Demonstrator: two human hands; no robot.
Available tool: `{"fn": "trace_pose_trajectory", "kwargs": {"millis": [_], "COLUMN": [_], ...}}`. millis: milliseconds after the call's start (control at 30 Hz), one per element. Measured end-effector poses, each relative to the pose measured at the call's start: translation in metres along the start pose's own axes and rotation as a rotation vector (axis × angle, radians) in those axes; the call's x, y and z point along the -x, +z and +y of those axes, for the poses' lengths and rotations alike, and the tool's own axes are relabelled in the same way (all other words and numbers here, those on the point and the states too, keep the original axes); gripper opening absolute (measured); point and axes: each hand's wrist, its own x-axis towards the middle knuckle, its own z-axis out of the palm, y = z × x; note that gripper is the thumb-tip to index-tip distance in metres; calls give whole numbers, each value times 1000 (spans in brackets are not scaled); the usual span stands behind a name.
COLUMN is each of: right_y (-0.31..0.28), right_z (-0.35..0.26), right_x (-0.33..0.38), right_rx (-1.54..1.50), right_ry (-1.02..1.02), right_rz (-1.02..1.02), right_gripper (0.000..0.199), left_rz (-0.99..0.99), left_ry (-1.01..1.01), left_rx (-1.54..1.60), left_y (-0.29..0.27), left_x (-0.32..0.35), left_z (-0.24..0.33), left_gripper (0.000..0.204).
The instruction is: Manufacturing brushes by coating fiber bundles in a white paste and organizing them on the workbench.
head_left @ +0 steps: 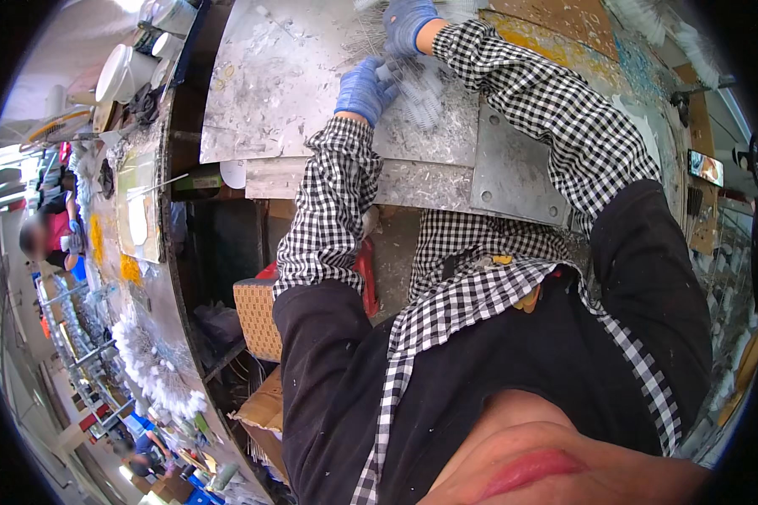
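Observation:
At the table's far side lies a loose pile of white-bristled wire brushes (417,99), with thin metal stems fanned out. My left hand (363,91), in a blue knitted glove, is beside the pile's near left edge. Its fingers are curled, with the white bristles of a brush at their tips. My right hand (407,25), gloved the same way, is farther off at the picture's top edge, over the brush stems. Its fingers are bent together, and what they hold is hidden. Black-and-white checked sleeve covers (333,198) are on both forearms.
The scuffed metal tabletop (265,93) carries scattered bristle bits. A bolted metal plate (514,168) lies at its near right. Left stands a side bench (156,311) with white brushes (156,358) and a white bucket (125,74). Cardboard boxes (261,320) sit below. Other people work far left.

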Motion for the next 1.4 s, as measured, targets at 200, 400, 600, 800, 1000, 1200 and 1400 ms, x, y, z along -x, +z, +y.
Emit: {"fn": "trace_pose_trajectory", "kwargs": {"millis": [200, 400, 600, 800, 1000, 1200, 1400], "right_y": [-9, -8, -21, -20, -13, 23, 79], "right_z": [1, -21, -15, 11, 53, 29, 6], "right_x": [9, 5, 28, 57, 32, 7, -6], "right_rx": [-214, -458, -537, -946, -1039, -1141, -786], "right_ry": [-107, -23, -112, -282, -345, -499, -409], "right_rz": [-134, -163, -198, -152, 378, 207, 113], "right_gripper": [39, 62, 59, 65, 26, 29, 36], "left_rz": [16, -167, -198, -89, -165, -138, 24], "left_ry": [78, -5, 40, 131, 107, 217, 395], "left_rx": [220, 403, 336, 187, 417, 437, 463], "left_y": [9, 5, 4, 3, -12, -31, -67], "left_x": [-14, -23, -12, 0, -4, -11, 1], "left_z": [-19, -19, -8, 2, 0, -8, -7], "left_gripper": [45, 53, 59, 59, 44, 41, 32]}}
